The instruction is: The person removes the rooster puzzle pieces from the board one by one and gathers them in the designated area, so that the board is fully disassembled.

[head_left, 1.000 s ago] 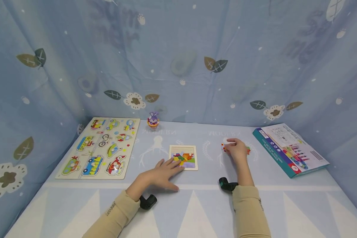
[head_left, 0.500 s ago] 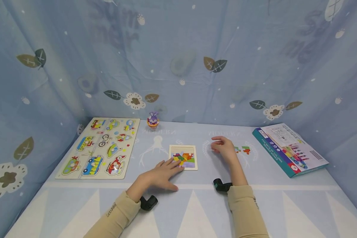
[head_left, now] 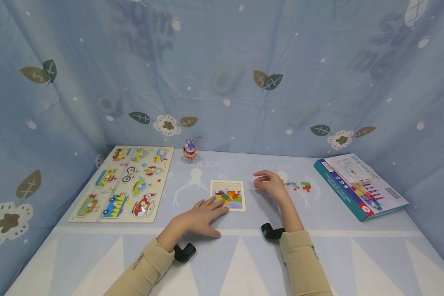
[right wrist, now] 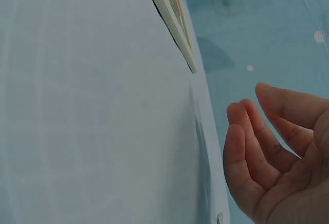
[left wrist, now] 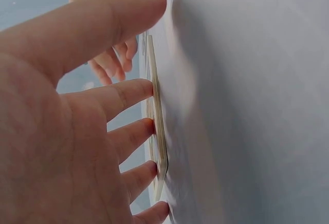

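Note:
A small square jigsaw puzzle [head_left: 227,196] in a pale wooden frame lies on the table, its lower part filled with a colourful picture and its upper part bare wood. My left hand [head_left: 200,218] is spread, its fingertips resting on the frame's left and lower side; the left wrist view shows the fingers [left wrist: 132,139] nearly straight against the frame's edge. Right of the puzzle, my right hand [head_left: 271,187] hovers with loosely bent fingers. Nothing shows between its thumb and fingers [right wrist: 241,136] in the right wrist view. Loose jigsaw pieces [head_left: 305,187] lie just right of this hand.
A large wooden peg board [head_left: 122,185] with vehicle shapes lies at the left. A purple rabbit toy [head_left: 190,149] stands at the back, near the curtain [head_left: 222,82]. A flat teal-edged box [head_left: 360,185] lies at the right.
My right hand has moved left from above the loose jigsaw pieces toward the framed puzzle, leaving those pieces in view. The left hand has stayed on the puzzle frame.

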`<state>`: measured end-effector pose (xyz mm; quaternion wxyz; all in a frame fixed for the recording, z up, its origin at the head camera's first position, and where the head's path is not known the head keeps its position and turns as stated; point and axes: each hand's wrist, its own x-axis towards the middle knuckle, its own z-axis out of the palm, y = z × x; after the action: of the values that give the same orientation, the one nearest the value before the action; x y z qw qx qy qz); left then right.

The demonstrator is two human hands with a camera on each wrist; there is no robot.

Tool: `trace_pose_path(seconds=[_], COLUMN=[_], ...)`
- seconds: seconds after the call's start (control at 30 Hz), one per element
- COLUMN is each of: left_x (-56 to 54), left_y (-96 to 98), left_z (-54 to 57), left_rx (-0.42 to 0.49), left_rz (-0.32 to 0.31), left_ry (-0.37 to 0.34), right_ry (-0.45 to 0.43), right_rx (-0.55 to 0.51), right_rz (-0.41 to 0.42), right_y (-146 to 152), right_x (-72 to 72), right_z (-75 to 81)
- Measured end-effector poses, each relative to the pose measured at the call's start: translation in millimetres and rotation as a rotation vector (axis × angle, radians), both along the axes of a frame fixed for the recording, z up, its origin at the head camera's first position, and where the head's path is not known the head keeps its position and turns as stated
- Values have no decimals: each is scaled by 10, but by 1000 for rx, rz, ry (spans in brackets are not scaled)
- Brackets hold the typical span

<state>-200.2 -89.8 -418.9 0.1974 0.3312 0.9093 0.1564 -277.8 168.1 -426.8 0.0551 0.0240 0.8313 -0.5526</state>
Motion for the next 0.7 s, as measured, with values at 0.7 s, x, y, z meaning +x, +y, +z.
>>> trace_pose_path(seconds=[0.7], left_x=[4], left_y=[4], left_z=[-2], left_rx=[10], left_rz=[0], left_ry=[-8], right_ry=[-15], right_rx=[89], right_rz=[91], right_y=[-169], right_x=[33], right_z=[-4])
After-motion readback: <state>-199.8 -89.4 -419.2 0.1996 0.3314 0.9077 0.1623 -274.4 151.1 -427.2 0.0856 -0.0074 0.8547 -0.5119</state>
